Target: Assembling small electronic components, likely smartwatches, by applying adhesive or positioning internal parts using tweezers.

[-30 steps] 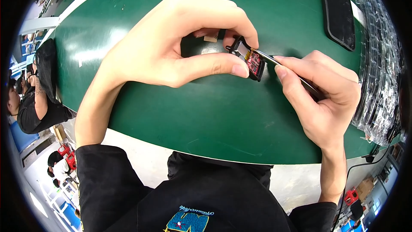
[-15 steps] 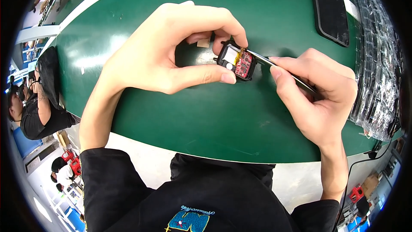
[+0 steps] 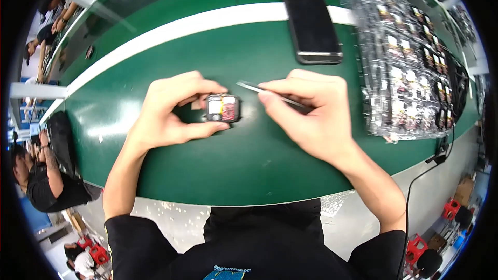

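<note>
Over the smooth green table [image 3: 259, 176], my left hand [image 3: 160, 114] grips one small, rounded black casing [image 3: 223, 118] with white and red parts [image 3: 229, 108] inside, left of my right hand [image 3: 319, 116], which pinches one slim metal tool [image 3: 251, 87]. At right, glossy clear plastic trays [image 3: 371, 93] hold rows of small pieces [image 3: 407, 49], too blurred to count.

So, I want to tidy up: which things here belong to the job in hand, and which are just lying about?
Belongs to the job:
open black device, in the left hand
slim tool, in the right hand
clear trays of small parts, likely

Just lying about, it seems:
black phone
black cable at the table's edge
</note>
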### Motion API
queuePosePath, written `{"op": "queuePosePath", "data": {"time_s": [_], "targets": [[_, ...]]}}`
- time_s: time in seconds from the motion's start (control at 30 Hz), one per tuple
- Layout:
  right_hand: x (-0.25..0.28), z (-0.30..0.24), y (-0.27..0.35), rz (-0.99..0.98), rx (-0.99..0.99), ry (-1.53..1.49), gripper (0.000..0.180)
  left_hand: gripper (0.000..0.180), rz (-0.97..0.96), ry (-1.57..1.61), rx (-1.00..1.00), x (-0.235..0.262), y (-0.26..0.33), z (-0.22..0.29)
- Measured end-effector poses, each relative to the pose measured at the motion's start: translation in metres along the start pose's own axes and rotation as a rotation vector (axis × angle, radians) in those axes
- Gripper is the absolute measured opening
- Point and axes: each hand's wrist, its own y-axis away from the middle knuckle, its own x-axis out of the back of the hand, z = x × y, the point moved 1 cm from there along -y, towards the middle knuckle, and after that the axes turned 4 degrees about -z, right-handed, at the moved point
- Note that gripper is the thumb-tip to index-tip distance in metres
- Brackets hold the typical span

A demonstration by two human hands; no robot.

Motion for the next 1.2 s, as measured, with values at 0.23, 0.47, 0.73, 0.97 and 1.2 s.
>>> {"op": "queuePosePath", "data": {"time_s": [0.23,0.47,0.73,0.97,1.2], "targets": [[-0.007,0.005,0.002,-0.005,0.057,-0.055,0.013,0.05,0.277,0.235,0.153,0.013,0.007,-0.012],[-0.005,-0.002,0.003,-0.03,0.05,-0.016,0.018,0.05,0.141,0.171,-0.159,0.014,-0.111,0.063],[-0.004,0.004,0.0,-0.045,0.079,0.105,0.019,0.05,-0.115,0.027,-0.345,-0.026,-0.295,0.129],[-0.005,-0.002,0.002,-0.033,0.049,0.027,0.02,0.061,-0.279,-0.145,-0.295,-0.033,-0.387,0.092],[-0.002,0.0,0.001,-0.05,0.055,0.082,0.019,0.064,-0.319,-0.208,-0.325,-0.046,-0.416,0.081]]}}
